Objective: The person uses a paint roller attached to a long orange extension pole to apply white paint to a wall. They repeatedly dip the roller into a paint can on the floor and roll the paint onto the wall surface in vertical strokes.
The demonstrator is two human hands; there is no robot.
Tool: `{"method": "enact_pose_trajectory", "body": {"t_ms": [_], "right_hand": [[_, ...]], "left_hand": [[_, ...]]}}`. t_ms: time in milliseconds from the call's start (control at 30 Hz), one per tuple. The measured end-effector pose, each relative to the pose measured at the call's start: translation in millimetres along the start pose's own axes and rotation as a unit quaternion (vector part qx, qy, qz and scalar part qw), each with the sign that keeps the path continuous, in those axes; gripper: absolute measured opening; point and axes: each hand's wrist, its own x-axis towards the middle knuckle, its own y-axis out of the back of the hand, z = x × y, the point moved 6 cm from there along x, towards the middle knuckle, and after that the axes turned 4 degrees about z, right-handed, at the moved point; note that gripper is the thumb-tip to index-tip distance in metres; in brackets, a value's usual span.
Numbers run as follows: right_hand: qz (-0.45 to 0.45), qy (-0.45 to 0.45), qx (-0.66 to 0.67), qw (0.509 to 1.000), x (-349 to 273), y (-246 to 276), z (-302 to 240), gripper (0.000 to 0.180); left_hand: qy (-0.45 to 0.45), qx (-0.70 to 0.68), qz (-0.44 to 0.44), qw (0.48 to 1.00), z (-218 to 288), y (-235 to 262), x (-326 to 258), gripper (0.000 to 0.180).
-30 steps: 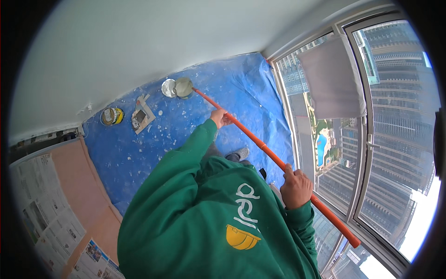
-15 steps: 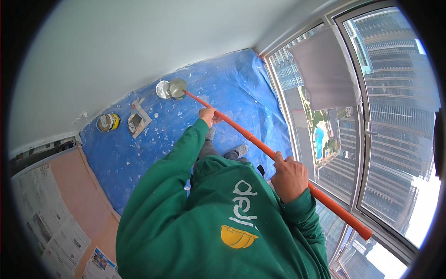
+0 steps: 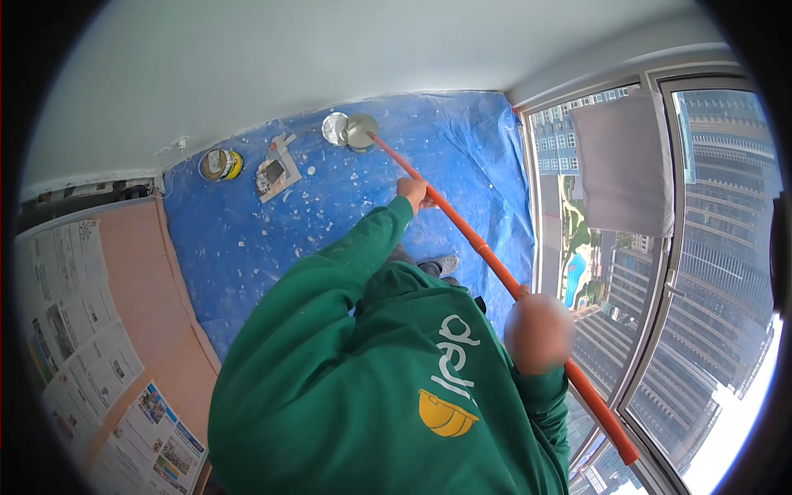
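Blue floor sheet (image 3: 247,247) spattered white by window (image 3: 701,272), far wall plain white. Left hand (image 3: 412,193) and right hand (image 3: 538,332) both wrapped around orange pole (image 3: 487,256); its roller (image 3: 360,131) sits in far paint tin (image 3: 337,129), loading, painting apparently partway

pole (image 3: 487,262): runs from the far middle down to the near right, its far end at the bucket (image 3: 346,129), its near end beside the window (image 3: 701,272)
left hand (image 3: 412,193): on the pole, far part
right hand (image 3: 538,333): on the pole, near part, just left of the window
bucket: on the floor sheet (image 3: 462,157), far middle, close to the wall (image 3: 247,66)
paint can (image 3: 220,164): on the sheet, far left, left of the tray (image 3: 276,171)
tray: on the sheet, between paint can and bucket
newspapers (image 3: 74,346): left, beyond the sheet's left edge
window: right side
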Motion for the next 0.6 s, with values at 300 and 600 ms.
{"method": "enact_pose_trajectory", "body": {"t_ms": [300,600], "right_hand": [[-0.016,-0.030,0.019,0.999,-11.0,-4.7,2.7,0.037],[-0.023,-0.036,0.030,0.999,-0.7,-38.9,-13.4,0.037]], "left_hand": [[0.025,0.023,0.004,0.999,-17.1,4.8,3.6,0.018],[0.033,0.045,0.018,0.998,-17.9,14.3,21.3,0.020]]}}
